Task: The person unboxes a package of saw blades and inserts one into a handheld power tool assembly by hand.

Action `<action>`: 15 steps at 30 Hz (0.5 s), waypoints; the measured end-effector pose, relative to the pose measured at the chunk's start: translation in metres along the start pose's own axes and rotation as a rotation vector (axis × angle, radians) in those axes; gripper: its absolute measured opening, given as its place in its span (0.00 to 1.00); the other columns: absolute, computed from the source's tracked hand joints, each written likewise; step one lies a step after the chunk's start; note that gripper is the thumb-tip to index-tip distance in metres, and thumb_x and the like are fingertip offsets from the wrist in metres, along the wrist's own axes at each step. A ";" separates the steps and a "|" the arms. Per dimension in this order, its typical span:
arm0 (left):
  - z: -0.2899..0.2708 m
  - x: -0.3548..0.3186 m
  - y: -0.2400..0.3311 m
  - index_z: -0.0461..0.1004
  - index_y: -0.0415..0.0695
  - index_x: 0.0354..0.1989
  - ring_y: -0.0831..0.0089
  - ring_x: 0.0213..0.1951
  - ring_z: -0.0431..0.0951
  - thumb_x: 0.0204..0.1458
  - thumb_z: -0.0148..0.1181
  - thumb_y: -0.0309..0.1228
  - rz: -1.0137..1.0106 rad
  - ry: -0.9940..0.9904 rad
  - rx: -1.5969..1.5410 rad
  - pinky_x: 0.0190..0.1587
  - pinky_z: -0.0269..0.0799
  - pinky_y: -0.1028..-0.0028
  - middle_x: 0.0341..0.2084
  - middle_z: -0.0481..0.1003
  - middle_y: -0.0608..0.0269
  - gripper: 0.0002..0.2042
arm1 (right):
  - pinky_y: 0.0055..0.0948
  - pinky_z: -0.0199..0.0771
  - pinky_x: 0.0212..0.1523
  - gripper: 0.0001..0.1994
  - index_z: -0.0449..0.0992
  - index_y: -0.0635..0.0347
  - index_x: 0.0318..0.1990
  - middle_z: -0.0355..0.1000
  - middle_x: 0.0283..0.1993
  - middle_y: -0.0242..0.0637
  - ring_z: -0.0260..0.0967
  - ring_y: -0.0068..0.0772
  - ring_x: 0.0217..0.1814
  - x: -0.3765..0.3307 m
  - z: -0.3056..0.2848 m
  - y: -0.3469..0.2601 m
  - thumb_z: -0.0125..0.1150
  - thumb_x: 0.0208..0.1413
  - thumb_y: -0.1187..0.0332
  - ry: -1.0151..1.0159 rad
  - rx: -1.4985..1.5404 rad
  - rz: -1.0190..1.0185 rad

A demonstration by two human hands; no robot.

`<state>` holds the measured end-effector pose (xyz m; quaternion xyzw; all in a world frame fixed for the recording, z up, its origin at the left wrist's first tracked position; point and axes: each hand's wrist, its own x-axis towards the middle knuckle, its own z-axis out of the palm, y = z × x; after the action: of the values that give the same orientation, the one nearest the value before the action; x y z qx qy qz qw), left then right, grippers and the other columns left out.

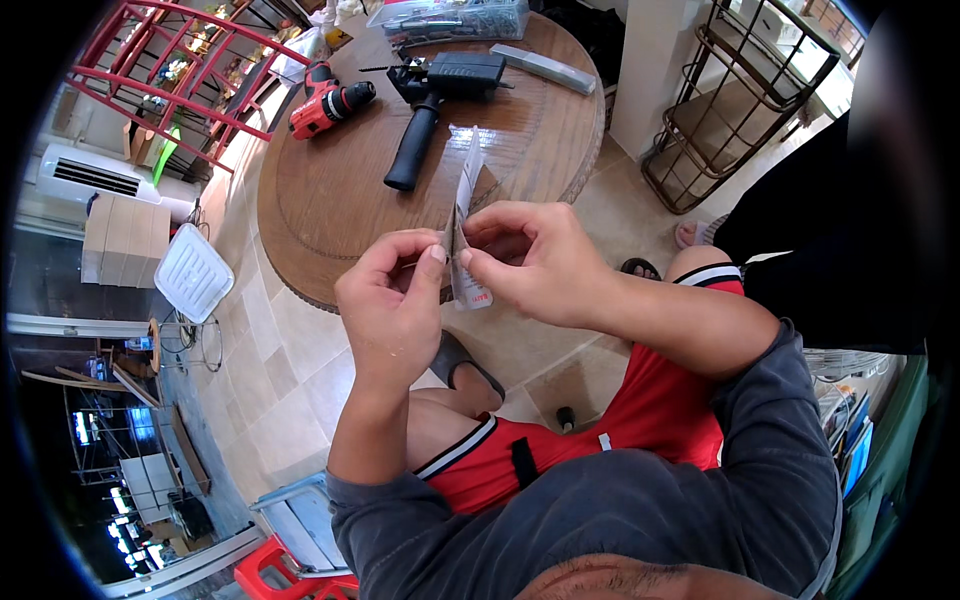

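Note:
My left hand (392, 305) and my right hand (533, 258) meet in front of me, both pinching a small flat white packet (466, 195) that stands on edge between the fingertips. The packet rises above my thumbs and a short part hangs below them. Both hands hover over the near rim of a round wooden table (340, 205). On the table beyond lie a black power drill with a long handle (432, 98) and a red cordless drill (328, 103).
A clear plastic box of small parts (450, 17) and a grey flat bar (545, 67) lie at the table's far side. A red metal rack (165, 70) stands at left, a dark wire shelf (740, 100) at right. Another person's sandalled foot (690, 234) is on the tiled floor.

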<state>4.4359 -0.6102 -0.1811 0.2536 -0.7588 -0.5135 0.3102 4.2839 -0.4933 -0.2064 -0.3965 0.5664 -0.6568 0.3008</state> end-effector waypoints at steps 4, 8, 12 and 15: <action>0.004 0.003 0.001 0.82 0.29 0.43 0.76 0.47 0.83 0.65 0.64 0.18 0.078 -0.063 0.069 0.51 0.80 0.75 0.46 0.84 0.56 0.04 | 0.35 0.88 0.44 0.11 0.85 0.75 0.43 0.87 0.37 0.51 0.88 0.35 0.41 0.002 -0.007 -0.004 0.71 0.61 0.72 -0.025 -0.093 0.049; 0.007 0.008 -0.002 0.82 0.29 0.41 0.76 0.47 0.82 0.64 0.64 0.17 0.088 -0.116 0.060 0.51 0.79 0.75 0.48 0.83 0.56 0.03 | 0.34 0.87 0.43 0.09 0.85 0.75 0.43 0.87 0.37 0.52 0.87 0.33 0.40 0.002 -0.011 -0.014 0.70 0.62 0.75 -0.049 -0.087 0.161; 0.014 0.008 -0.006 0.82 0.29 0.40 0.78 0.45 0.81 0.63 0.63 0.16 -0.005 -0.105 -0.118 0.50 0.78 0.76 0.49 0.82 0.58 0.03 | 0.34 0.87 0.44 0.09 0.85 0.75 0.44 0.87 0.38 0.51 0.87 0.32 0.41 -0.004 -0.013 -0.012 0.70 0.63 0.75 -0.042 -0.072 0.180; 0.017 0.011 -0.012 0.83 0.30 0.40 0.77 0.46 0.81 0.62 0.64 0.16 -0.105 -0.120 -0.215 0.51 0.78 0.75 0.50 0.81 0.58 0.03 | 0.33 0.87 0.44 0.10 0.85 0.75 0.46 0.87 0.39 0.50 0.87 0.31 0.41 -0.003 -0.015 -0.004 0.71 0.63 0.74 -0.035 -0.043 0.212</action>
<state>4.4165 -0.6117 -0.1950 0.2270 -0.7024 -0.6216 0.2622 4.2723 -0.4823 -0.2037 -0.3523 0.6136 -0.6021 0.3700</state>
